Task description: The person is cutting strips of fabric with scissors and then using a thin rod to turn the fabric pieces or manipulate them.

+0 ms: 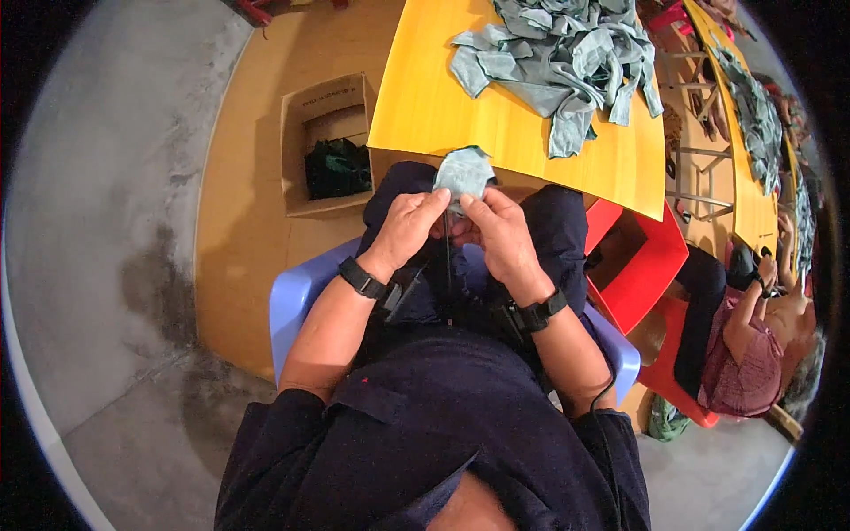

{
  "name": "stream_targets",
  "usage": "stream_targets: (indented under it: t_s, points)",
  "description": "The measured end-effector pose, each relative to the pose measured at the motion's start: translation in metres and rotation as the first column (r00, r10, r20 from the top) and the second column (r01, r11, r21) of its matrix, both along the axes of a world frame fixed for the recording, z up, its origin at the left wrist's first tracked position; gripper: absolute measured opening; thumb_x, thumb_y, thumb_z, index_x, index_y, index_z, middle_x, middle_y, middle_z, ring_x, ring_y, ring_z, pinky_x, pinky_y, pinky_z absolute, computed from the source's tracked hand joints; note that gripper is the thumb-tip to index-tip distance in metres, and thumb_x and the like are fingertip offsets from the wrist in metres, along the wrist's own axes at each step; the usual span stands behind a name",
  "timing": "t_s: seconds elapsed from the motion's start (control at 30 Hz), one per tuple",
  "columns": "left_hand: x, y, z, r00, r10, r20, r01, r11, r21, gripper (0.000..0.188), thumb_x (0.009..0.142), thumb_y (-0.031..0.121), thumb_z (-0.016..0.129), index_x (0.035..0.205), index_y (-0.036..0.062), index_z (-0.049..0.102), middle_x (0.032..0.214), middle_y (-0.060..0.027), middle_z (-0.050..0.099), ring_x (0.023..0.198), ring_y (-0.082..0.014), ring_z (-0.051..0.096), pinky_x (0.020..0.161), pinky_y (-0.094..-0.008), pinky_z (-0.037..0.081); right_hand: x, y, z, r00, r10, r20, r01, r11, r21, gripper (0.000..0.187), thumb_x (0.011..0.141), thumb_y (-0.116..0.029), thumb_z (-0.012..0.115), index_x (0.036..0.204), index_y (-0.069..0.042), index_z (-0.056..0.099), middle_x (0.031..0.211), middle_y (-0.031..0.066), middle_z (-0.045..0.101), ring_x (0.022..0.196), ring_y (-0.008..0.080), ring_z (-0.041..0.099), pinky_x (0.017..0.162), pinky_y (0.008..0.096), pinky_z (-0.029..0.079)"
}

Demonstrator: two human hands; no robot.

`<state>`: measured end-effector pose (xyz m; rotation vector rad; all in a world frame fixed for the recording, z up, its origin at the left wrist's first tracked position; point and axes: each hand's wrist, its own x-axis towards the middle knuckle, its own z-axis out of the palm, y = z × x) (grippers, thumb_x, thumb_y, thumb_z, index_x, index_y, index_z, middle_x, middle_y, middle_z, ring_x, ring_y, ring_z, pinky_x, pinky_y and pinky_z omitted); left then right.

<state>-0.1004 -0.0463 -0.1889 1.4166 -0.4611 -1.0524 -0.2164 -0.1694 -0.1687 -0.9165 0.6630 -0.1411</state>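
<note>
Now | left hand [405, 228] and right hand [506, 241] both pinch a grey-green cloth piece [464, 171], twelve o'clock, apparently working its lower edge | next move likely needs a light, even grip | soft-looking, roundish, dark-rimmed | crumpled cloth heap [571, 71], one o'clock, on smooth yellow surface [421, 102] | cardboard box [335, 96], ten o'clock

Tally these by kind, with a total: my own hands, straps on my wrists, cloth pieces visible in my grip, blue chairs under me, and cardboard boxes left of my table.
Hands: 2
Black wrist straps: 2
Grey-green cloth piece: 1
Blue chair: 1
Cardboard box: 1
Total: 7
</note>
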Motion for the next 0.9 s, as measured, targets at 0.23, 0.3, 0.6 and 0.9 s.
stream_targets:
  t_s: [0.23, 0.3, 0.6, 0.9]
  points:
    - [0.018, -0.022, 0.023, 0.942, 0.113, 0.315, -0.114, 0.993, -0.017, 0.04, 0.101, 0.035, 0.049, 0.082, 0.0032, 0.063, 0.074, -0.0031, 0.063, 0.065, -0.0102, 0.057, 0.065, -0.0268, 0.048, -0.003, 0.017, 0.0, 0.994, 0.111, -0.01, -0.111, 0.994, -0.012, 0.026, 0.101, -0.029, 0.051, 0.097, -0.005, 0.06, 0.082, 0.0039, 0.063, 0.069, 0.0138, 0.062, 0.062, 0.0271, 0.052]
    - [0.028, -0.046, 0.049, 0.952, 0.136, 0.274, -0.118, 0.99, -0.082, 0.04, 0.101, 0.035, 0.049, 0.08, 0.0027, 0.062, 0.073, -0.0041, 0.063, 0.066, -0.0113, 0.057, 0.066, -0.0276, 0.049, 0.009, 0.011, 0.012, 0.994, 0.105, 0.016, -0.103, 0.99, -0.097, 0.035, 0.103, -0.035, 0.045, 0.097, -0.003, 0.06, 0.08, 0.0057, 0.063, 0.061, 0.0151, 0.061, 0.056, 0.0272, 0.05]
    - [0.06, -0.102, 0.085, 0.945, 0.264, 0.191, -0.173, 0.903, -0.393, 0.044, 0.1, 0.037, 0.052, 0.076, 0.0012, 0.062, 0.067, -0.005, 0.063, 0.061, -0.0126, 0.061, 0.06, -0.0269, 0.049, 0.024, -0.026, 0.064, 0.987, 0.08, 0.142, -0.045, 0.971, -0.235, 0.035, 0.102, -0.032, 0.048, 0.092, -0.001, 0.061, 0.08, 0.0044, 0.061, 0.048, 0.0113, 0.053, 0.044, 0.0242, 0.039]
    - [0.023, -0.086, -0.035, 0.934, 0.279, -0.221, -0.238, 0.951, 0.194, 0.036, 0.099, 0.033, 0.049, 0.083, 0.0028, 0.061, 0.068, -0.0057, 0.063, 0.056, -0.0148, 0.061, 0.048, -0.0258, 0.048, -0.006, -0.015, -0.026, 0.965, -0.024, -0.26, -0.036, 0.975, -0.22, 0.031, 0.099, -0.025, 0.053, 0.077, -0.003, 0.057, 0.06, -0.0003, 0.052, 0.042, 0.0077, 0.044, 0.038, 0.0236, 0.033]
